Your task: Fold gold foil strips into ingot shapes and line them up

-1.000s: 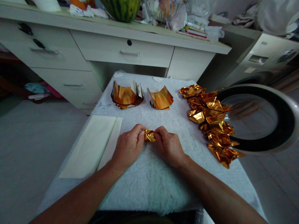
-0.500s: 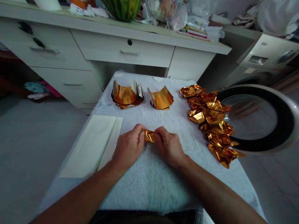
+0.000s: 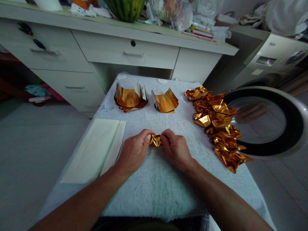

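The crinkled gold foil piece [image 3: 156, 140] is over the cloth-covered table [image 3: 154, 195], its opposite ends pinched by left hand [image 3: 135, 150] and right hand [image 3: 177, 149], seemingly to steady it; beyond (probably for easy reach) sit curled gold sheets [image 3: 128, 97]

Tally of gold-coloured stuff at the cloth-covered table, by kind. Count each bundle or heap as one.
Curved bundles of gold-faced sheets: 2
Long heap of crinkled gold foil pieces: 1 (pieces overlap too much to count singly)
Small crinkled gold foil piece, held between left hand and right hand: 1
Total: 4
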